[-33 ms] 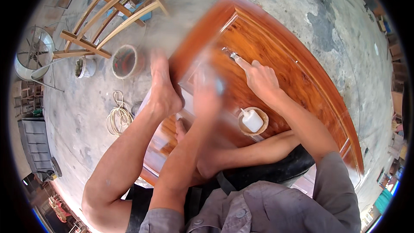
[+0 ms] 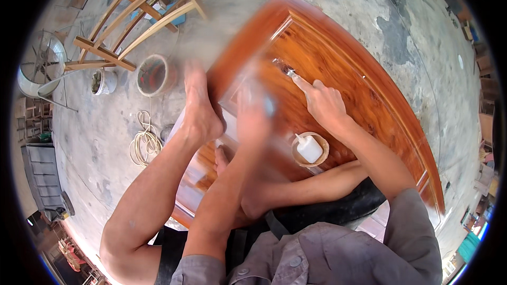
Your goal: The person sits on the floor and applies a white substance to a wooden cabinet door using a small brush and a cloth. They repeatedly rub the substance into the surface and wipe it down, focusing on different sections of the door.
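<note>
A glossy reddish-brown wooden panel [image 2: 338, 95] with a raised frame lies in front of me. My right hand [image 2: 325, 103] is over its middle, index finger stretched along a small shiny tool [image 2: 289, 70] whose kind I cannot make out. The tool's tip touches a wet-looking patch [image 2: 278, 63] on the panel. To its left, my left hand [image 2: 253, 116] is heavily smeared, with a light-blue spot [image 2: 270, 106] at its edge; its fingers cannot be read. Between my arms, a white squeeze bottle [image 2: 309, 149] with a nozzle leans in a round bowl [image 2: 297, 157].
My bare foot [image 2: 196, 82] rests along the panel's left edge. Left of it on the concrete floor are a coiled pale cord [image 2: 143, 145], a grey bucket [image 2: 153, 76], a smaller white bucket [image 2: 105, 82], a wooden chair frame [image 2: 142, 26] and a fan [image 2: 42, 63].
My right hand and the small tool have shifted slightly right and toward me, showing more of the wet-looking patch. My left hand's smear looks the same.
</note>
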The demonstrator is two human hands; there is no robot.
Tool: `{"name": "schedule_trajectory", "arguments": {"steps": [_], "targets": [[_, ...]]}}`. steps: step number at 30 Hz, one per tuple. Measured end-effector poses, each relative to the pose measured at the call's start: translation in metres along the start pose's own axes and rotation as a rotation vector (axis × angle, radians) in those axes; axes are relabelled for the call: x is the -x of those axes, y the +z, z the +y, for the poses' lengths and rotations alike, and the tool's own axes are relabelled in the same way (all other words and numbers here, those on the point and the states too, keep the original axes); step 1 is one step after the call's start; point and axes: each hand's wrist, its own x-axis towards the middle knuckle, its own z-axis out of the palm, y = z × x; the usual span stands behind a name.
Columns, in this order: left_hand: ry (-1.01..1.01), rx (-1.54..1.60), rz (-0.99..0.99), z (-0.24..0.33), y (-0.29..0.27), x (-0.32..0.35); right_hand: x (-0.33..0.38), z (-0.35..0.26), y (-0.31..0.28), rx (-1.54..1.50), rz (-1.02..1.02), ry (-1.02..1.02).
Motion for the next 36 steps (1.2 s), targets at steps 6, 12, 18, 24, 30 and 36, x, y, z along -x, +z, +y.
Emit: {"name": "schedule_trajectory", "arguments": {"steps": [6, 12, 18, 24, 30, 36], "targets": [[0.052, -0.03, -0.007, 0.008, 0.011, 0.001, -0.004, 0.013, 0.004, 0.004, 0.066, 0.034], [0.011, -0.071, -0.02, -0.001, 0.007, 0.003, 0.014, 0.012, 0.0, -0.006, -0.001, 0.028], [0.022, -0.045, -0.003, 0.0, 0.006, 0.002, 0.008, 0.011, -0.003, 0.023, 0.016, 0.002], [0.02, -0.044, -0.026, 0.009, 0.006, -0.001, 0.003, 0.019, 0.0, 0.02, 0.069, -0.006], [-0.034, -0.04, -0.068, 0.009, 0.001, -0.001, 0.014, 0.012, -0.003, 0.023, -0.013, 0.008], [0.051, -0.041, -0.003, 0.0, 0.008, 0.004, 0.001, 0.006, 0.005, 0.013, 0.012, -0.015]]}}
